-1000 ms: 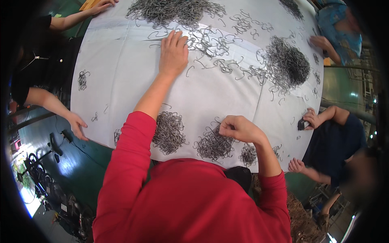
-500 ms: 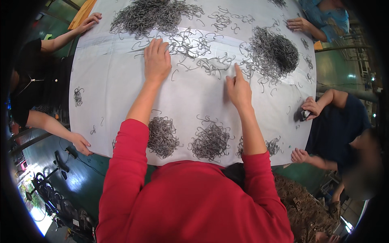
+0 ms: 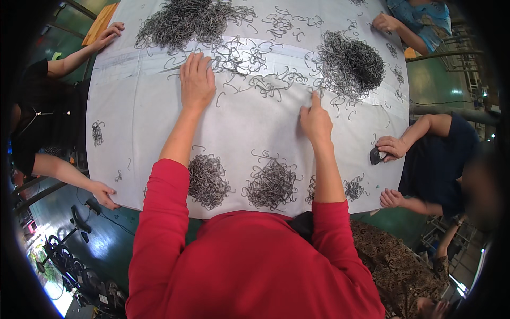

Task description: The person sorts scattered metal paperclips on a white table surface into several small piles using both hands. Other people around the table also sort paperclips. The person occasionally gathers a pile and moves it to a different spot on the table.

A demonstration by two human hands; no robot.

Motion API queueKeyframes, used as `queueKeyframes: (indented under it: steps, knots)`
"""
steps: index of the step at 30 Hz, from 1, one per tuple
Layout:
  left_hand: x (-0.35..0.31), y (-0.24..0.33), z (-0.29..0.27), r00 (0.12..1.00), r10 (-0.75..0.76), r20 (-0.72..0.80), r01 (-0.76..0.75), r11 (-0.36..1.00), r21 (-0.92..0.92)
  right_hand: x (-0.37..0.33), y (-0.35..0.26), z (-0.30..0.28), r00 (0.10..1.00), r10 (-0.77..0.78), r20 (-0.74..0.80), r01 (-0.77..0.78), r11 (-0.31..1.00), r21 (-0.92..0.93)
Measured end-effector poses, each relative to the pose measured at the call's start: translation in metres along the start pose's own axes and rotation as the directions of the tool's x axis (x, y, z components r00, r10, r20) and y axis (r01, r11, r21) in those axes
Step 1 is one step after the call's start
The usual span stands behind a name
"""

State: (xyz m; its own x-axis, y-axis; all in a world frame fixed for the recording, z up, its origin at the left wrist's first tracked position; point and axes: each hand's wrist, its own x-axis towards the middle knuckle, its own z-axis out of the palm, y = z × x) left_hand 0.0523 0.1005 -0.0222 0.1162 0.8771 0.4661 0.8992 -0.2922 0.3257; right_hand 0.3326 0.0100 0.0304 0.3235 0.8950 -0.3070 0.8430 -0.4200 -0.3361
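The fingers (image 3: pixel 191 63) of the left hand (image 3: pixel 197 89) are stretched out, close together and palm down on the counter (image 3: pixel 255 127), at about 10 o'clock from its middle; nothing is seen gripped by them. At 3 o'clock, the right hand (image 3: pixel 317 123) is held with its index finger (image 3: pixel 316 99) extended toward 12 and its other fingers curled under; whether anything is held beneath them cannot be told. Loose wire hooks (image 3: pixel 276 84) are strewn between the two hands, toward 12, some just beside that fingertip. A broad heap (image 3: pixel 183 24) is seen at 11, a denser mound (image 3: pixel 355 64) at 2, and two smaller piles (image 3: pixel 207 182) at 7 and 6. For good handling, such hooks are probably best drawn singly by a light fingertip, flat along the surface, as curved ends are likely to be caught in neighbours. The spread is best steadied lightly by the left palm, and the mound's edge left undisturbed. A small dark object (image 3: pixel 377 155) is held by a co-worker's hand (image 3: pixel 393 148) toward 4.
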Motion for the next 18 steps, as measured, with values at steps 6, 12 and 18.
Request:
queueKeyframes:
  steps: [6,12,18]
  knots:
    - [-0.001,-0.001,0.000,1.000,0.000,-0.004,0.000,1.000,0.004,-0.011,-0.005,-0.014,0.995,-0.088,0.050,0.080,0.986,0.145]
    - [0.000,0.001,-0.001,1.000,-0.006,0.001,0.006,1.000,-0.002,0.022,-0.001,0.012,0.999,-0.042,0.024,0.038,0.990,0.138]
    - [0.000,-0.001,0.000,1.000,0.004,-0.007,-0.003,1.000,0.023,0.037,-0.034,0.000,0.999,-0.038,-0.018,0.041,0.980,0.192]
